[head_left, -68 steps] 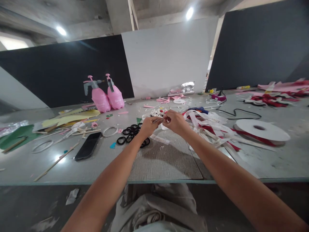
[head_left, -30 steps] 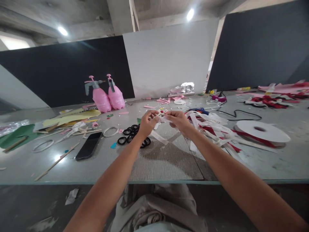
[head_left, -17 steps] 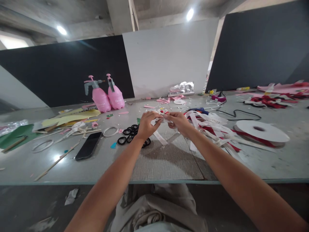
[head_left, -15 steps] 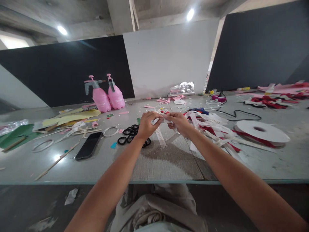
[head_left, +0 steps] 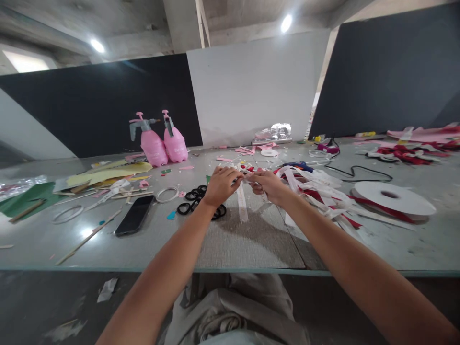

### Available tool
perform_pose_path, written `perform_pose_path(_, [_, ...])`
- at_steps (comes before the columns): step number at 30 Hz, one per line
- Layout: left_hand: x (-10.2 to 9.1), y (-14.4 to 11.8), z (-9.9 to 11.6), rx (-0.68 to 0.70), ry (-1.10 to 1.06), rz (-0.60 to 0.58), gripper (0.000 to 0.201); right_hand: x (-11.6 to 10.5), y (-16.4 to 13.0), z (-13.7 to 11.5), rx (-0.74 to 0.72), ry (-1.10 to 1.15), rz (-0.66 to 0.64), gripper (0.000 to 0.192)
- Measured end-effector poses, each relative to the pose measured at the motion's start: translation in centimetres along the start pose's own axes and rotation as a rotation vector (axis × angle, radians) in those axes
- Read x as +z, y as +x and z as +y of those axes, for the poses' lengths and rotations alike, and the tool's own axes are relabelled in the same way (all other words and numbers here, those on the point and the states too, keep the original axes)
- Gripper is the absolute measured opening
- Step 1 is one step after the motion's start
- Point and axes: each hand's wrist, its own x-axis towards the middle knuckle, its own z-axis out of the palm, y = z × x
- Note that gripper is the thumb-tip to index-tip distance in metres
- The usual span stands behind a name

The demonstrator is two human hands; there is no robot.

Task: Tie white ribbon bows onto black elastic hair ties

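Note:
My left hand [head_left: 223, 184] and my right hand [head_left: 266, 186] meet over the middle of the table, fingers pinched close together. Between them they grip a white ribbon [head_left: 243, 203], whose printed tail hangs down toward the tabletop. The pinched part is mostly hidden by my fingers. Black elastic bands [head_left: 194, 194] lie in a pile just left of and partly behind my left wrist. To the right of my right hand spreads a tangle of white and red ribbons [head_left: 319, 187]. Small red and white pieces [head_left: 246, 166] show just beyond my fingertips.
Two pink spray bottles [head_left: 154, 148] stand at the back left. Nearer lie a black phone [head_left: 135, 215], a white ring [head_left: 167, 194] and a thin stick [head_left: 89, 237]. At right are a large white ribbon spool [head_left: 409, 199], a blue glue gun [head_left: 298, 166] and a black cord [head_left: 354, 173].
My hands stay together on the white ribbon, with a slight shift of the fingers. The ribbon's tail now hangs straighter. The whole view has shifted slightly.

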Motion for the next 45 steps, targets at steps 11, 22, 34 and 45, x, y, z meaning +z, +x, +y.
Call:
perform_pose_path(11, [1.1,0.1,0.1,0.006,0.056,-0.04,0.015,0.7,-0.2,-0.2,0.09,-0.086,0.093,0.03])
perform_pose_path(22, [1.0,-0.1,0.4,-0.153,-0.077,0.031,0.014,1.5,-0.8,-0.9,0.061,-0.081,0.078,0.033])
perform_pose_path(34, [1.1,0.3,-0.2,-0.506,-0.977,-0.138,0.037,0.4,-0.2,-0.4,-0.052,-0.23,0.102,0.025])
perform_pose_path(45, [2.4,0.1,-0.1,-0.608,-1.023,-0.018,0.033,0.3,-0.5,-0.5,-0.735,-0.995,0.357,0.014])
